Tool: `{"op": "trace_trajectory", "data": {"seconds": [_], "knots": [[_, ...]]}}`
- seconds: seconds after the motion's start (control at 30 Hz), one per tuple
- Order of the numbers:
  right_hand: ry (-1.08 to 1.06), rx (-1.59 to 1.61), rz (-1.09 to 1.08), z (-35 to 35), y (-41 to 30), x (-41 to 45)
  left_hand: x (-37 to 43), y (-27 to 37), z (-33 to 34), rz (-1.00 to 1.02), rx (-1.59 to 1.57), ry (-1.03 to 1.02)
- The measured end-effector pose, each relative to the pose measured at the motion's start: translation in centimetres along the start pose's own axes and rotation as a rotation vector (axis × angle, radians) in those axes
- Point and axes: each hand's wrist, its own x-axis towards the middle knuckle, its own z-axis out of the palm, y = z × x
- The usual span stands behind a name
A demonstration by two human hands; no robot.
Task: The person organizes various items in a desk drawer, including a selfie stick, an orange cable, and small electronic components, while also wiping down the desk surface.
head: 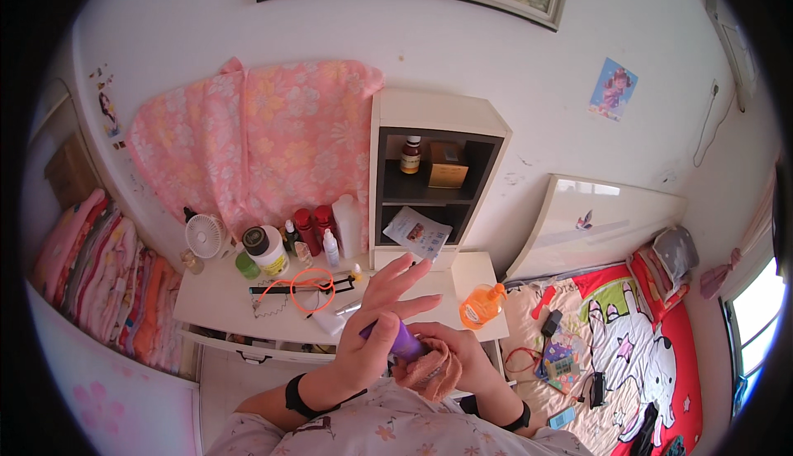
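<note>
Above my lap, my left hand (365, 350) grips the upper end of a purple object (406, 342), perhaps a bottle or tube, with some fingers spread past it. My right hand (461, 357) holds a salmon-coloured cloth (430, 372) around the lower end of it, so that end is hidden. Beyond both hands lies the white desk top (235, 316), bearing an orange cable (313, 290), a black stick-like device (272, 290) and a silver tube (349, 308). An orange pump bottle (482, 307) stands at its right side.
A white fan (205, 236), a green-lidded jar (248, 266), a white tub with a black lid (265, 250) and several bottles line the desk's back. A shelf unit (440, 112) rises behind. One drawer (272, 354) is partly pulled out. To the right is a bed (576, 406) with a phone (562, 417).
</note>
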Motion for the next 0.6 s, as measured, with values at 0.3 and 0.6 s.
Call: {"op": "trace_trajectory", "data": {"seconds": [0.3, 0.6], "knots": [[0.140, 0.193, -0.237, 0.4, 0.7, 0.6, 0.3, -0.3, 0.5, 0.030, 0.125, -0.301], [-0.151, 0.329, -0.126, 0.0, -1.4, 1.2, 0.5, 0.8, 0.2, 0.146, 0.159, -0.317]]}}
